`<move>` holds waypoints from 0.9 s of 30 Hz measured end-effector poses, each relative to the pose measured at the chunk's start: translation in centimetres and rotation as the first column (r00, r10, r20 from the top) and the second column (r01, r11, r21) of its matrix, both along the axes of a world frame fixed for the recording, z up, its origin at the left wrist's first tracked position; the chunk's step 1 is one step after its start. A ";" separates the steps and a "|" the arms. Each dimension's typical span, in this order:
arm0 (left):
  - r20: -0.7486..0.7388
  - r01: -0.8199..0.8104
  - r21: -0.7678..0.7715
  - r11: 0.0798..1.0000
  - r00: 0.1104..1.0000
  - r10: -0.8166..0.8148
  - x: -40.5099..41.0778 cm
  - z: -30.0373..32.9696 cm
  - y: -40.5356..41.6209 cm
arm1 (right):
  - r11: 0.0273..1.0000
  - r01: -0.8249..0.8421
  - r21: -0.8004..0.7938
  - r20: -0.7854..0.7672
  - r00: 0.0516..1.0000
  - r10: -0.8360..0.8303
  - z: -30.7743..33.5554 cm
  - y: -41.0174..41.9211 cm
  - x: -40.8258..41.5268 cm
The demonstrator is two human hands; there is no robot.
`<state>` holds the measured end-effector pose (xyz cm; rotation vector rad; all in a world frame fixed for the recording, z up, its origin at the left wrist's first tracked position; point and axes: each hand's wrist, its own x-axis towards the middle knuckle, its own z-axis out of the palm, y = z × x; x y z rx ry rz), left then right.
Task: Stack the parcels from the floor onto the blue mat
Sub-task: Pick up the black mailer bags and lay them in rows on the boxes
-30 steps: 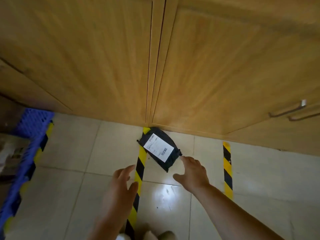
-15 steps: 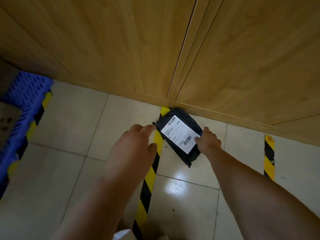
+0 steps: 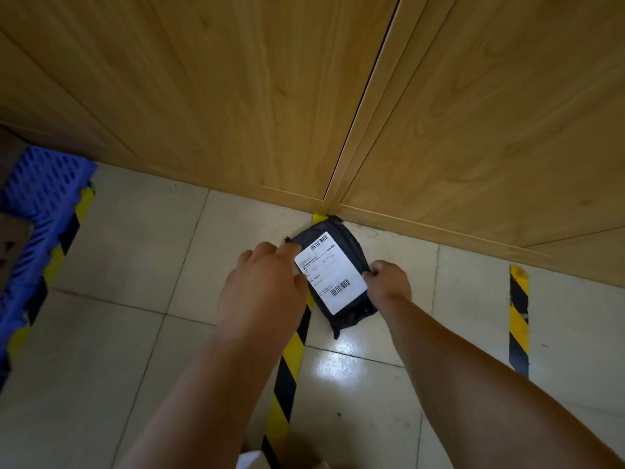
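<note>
The black parcel (image 3: 333, 275) lies mid-frame, long axis diagonal; right hand (image 3: 389, 280) pinches its right edge, left hand (image 3: 263, 286) spreads relaxed fingers across its left.

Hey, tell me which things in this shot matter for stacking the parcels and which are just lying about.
Part of the job:
- black plastic parcel with white label, on the floor
- blue perforated plastic mat, at far left
- left hand, fingers on the parcel
- right hand, gripping the parcel's right edge

Just there:
- yellow-and-black striped floor tape
- wooden cabinet doors
- cardboard box
</note>
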<state>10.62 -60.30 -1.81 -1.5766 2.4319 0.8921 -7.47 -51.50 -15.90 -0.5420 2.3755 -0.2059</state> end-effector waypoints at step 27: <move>-0.313 -0.354 0.823 0.444 0.369 0.875 11.8 31.7 -2.8 | 0.794 -0.066 -0.604 0.174 0.961 0.213 48.4 -4.5 14.2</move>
